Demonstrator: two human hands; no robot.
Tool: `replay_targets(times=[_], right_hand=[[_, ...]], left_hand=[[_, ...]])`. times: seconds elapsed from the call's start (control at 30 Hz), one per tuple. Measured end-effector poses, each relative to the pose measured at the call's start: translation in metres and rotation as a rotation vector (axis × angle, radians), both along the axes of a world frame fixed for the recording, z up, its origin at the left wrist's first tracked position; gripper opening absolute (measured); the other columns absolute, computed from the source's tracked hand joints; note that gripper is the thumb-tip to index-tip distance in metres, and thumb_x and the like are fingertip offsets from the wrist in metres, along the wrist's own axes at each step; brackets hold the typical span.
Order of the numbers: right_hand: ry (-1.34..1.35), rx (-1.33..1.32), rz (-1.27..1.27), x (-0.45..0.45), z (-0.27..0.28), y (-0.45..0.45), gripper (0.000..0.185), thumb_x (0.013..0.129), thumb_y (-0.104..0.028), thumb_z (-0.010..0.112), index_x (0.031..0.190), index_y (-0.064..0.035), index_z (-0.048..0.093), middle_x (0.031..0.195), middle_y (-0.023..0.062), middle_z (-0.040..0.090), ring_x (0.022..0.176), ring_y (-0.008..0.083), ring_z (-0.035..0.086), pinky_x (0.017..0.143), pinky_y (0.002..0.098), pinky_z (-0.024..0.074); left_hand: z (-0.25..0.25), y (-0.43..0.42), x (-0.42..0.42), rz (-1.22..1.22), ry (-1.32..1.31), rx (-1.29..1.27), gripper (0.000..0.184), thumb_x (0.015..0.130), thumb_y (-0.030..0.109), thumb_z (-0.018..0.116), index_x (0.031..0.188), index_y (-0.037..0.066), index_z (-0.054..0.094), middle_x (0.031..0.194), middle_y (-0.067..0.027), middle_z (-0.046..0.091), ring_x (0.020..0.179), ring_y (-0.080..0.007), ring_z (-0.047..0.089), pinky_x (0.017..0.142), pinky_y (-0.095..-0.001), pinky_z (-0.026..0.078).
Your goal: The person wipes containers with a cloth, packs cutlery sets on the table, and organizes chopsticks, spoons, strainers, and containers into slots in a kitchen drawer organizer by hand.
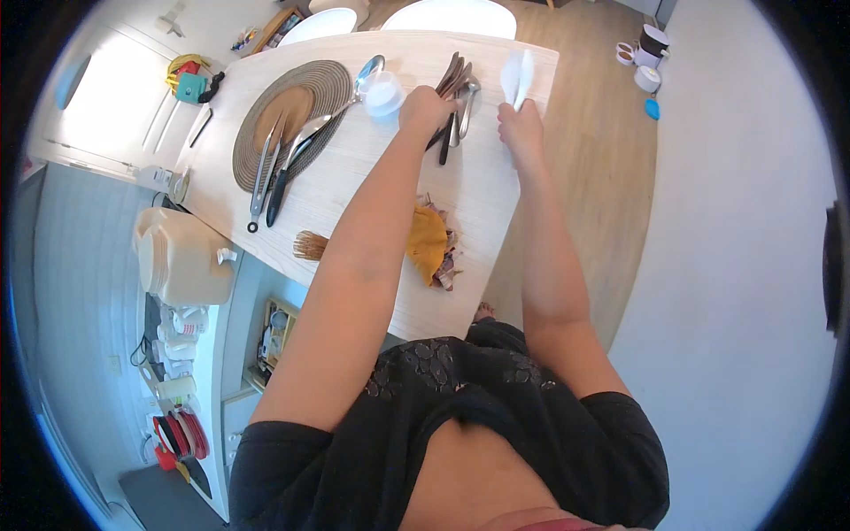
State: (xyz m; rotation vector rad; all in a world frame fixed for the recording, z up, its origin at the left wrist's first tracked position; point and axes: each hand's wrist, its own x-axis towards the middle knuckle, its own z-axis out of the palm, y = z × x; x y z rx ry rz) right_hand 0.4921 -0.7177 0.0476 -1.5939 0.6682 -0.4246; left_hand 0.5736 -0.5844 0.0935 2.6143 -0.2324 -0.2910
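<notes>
My left hand [427, 113] is closed round several forks [452, 78] near the far edge of the table. Beside it lie spoons [470, 106] and a dark-handled piece of cutlery [444, 146]. At the right edge, my right hand [522, 128] grips white plastic utensils [517, 78], their broad ends pointing away from me. A clear plastic cup [382, 95] stands left of my left hand. Metal tongs [264, 177] and a black-handled utensil [278, 190] lie partly on a round woven mat [332, 84], with a large spoon [370, 67] at its far side.
A yellow cloth [428, 245] and a straw brush [310, 246] lie nearer me on the table [354, 190]. White chairs [452, 16] stand beyond it. Left are a large beige container [186, 257] and an open drawer [273, 336]. The wall is at right.
</notes>
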Motion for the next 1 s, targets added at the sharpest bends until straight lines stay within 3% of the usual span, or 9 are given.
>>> replay_targets(times=[0.13, 0.23, 0.3, 0.33, 0.43, 0.5, 0.67, 0.9, 1.0], right_hand=[[-0.023, -0.086, 0.084, 0.024, -0.004, 0.012, 0.026, 0.076, -0.018, 0.059, 0.09, 0.0042, 0.06, 0.075, 0.0203, 0.065, 0.068, 0.0305, 0.066, 0.068, 0.0397, 0.0509], [0.019, -0.146, 0.09, 0.048, -0.014, 0.018, 0.022, 0.074, -0.017, 0.062, 0.081, 0.0035, 0.063, 0.076, 0.0205, 0.066, 0.072, 0.0306, 0.066, 0.068, 0.0392, 0.0509], [0.063, -0.255, 0.056, 0.058, -0.019, 0.023, 0.018, 0.073, -0.015, 0.062, 0.078, 0.0015, 0.065, 0.073, 0.0189, 0.066, 0.07, 0.0288, 0.067, 0.067, 0.038, 0.0516], [0.062, -0.254, 0.063, 0.058, -0.018, 0.023, 0.018, 0.073, -0.015, 0.062, 0.078, 0.0015, 0.065, 0.073, 0.0189, 0.066, 0.07, 0.0288, 0.067, 0.067, 0.038, 0.0516], [0.076, -0.128, 0.163, 0.055, -0.007, 0.018, 0.017, 0.074, -0.015, 0.063, 0.076, 0.0017, 0.066, 0.065, 0.0152, 0.066, 0.062, 0.0254, 0.067, 0.064, 0.0351, 0.0526], [0.193, -0.07, 0.241, 0.053, 0.002, 0.014, 0.012, 0.076, -0.01, 0.065, 0.081, 0.0011, 0.064, 0.066, 0.0103, 0.064, 0.055, 0.0147, 0.063, 0.049, 0.0268, 0.051], [0.085, 0.177, 0.175, 0.054, -0.006, 0.013, 0.011, 0.078, -0.009, 0.065, 0.083, 0.0011, 0.063, 0.067, 0.006, 0.061, 0.053, 0.0112, 0.055, 0.046, 0.0247, 0.0456], [-0.13, 0.526, 0.21, 0.037, 0.006, 0.014, 0.011, 0.079, -0.008, 0.064, 0.083, 0.003, 0.064, 0.07, 0.0062, 0.06, 0.057, 0.011, 0.052, 0.048, 0.0224, 0.0419], [-0.223, 0.593, 0.283, 0.031, 0.016, 0.017, 0.011, 0.078, -0.006, 0.064, 0.082, 0.0035, 0.062, 0.071, 0.0065, 0.06, 0.057, 0.0102, 0.052, 0.048, 0.0223, 0.0411]], left_hand=[[-0.02, 0.0, 0.016, 0.039, -0.007, -0.109, 0.042, 0.067, 0.035, 0.074, 0.08, -0.005, 0.067, 0.069, -0.0145, 0.065, 0.063, -0.0228, 0.064, 0.06, -0.0335, 0.049], [-0.039, 0.001, 0.032, 0.052, 0.003, -0.191, 0.031, 0.069, 0.023, 0.074, 0.08, -0.005, 0.067, 0.068, -0.0115, 0.063, 0.06, -0.0199, 0.061, 0.054, -0.0311, 0.047], [-0.048, 0.004, 0.038, 0.059, 0.168, -0.542, 0.023, 0.072, 0.017, 0.074, 0.076, -0.003, 0.064, 0.066, -0.0086, 0.06, 0.057, -0.0175, 0.058, 0.05, -0.0296, 0.044], [-0.05, 0.002, 0.04, 0.066, 0.167, -0.542, 0.023, 0.072, 0.017, 0.074, 0.076, -0.003, 0.064, 0.066, -0.0086, 0.06, 0.057, -0.0175, 0.058, 0.05, -0.0296, 0.044], [-0.044, -0.008, 0.035, 0.091, 0.179, -0.514, 0.018, 0.075, 0.014, 0.073, 0.072, 0.0, 0.061, 0.065, -0.0071, 0.059, 0.054, -0.0157, 0.054, 0.046, -0.0292, 0.039], [-0.027, -0.014, 0.019, 0.171, 0.277, -0.63, 0.022, 0.075, 0.017, 0.073, 0.069, 0.001, 0.06, 0.062, -0.0054, 0.055, 0.049, -0.014, 0.048, 0.043, -0.0294, 0.034], [-0.029, -0.02, 0.02, 0.204, 0.322, -0.599, 0.022, 0.076, 0.017, 0.073, 0.072, -0.002, 0.061, 0.06, -0.0044, 0.052, 0.05, -0.0142, 0.046, 0.043, -0.0297, 0.032], [-0.018, -0.009, 0.018, 0.185, 0.329, -0.705, 0.02, 0.08, 0.015, 0.069, 0.084, -0.003, 0.063, 0.068, -0.0076, 0.058, 0.053, -0.0138, 0.052, 0.046, -0.0261, 0.044], [-0.01, -0.002, 0.022, 0.144, 0.565, -0.791, 0.017, 0.083, 0.014, 0.065, 0.088, -0.001, 0.06, 0.073, -0.0085, 0.063, 0.057, -0.016, 0.059, 0.046, -0.0295, 0.046]])
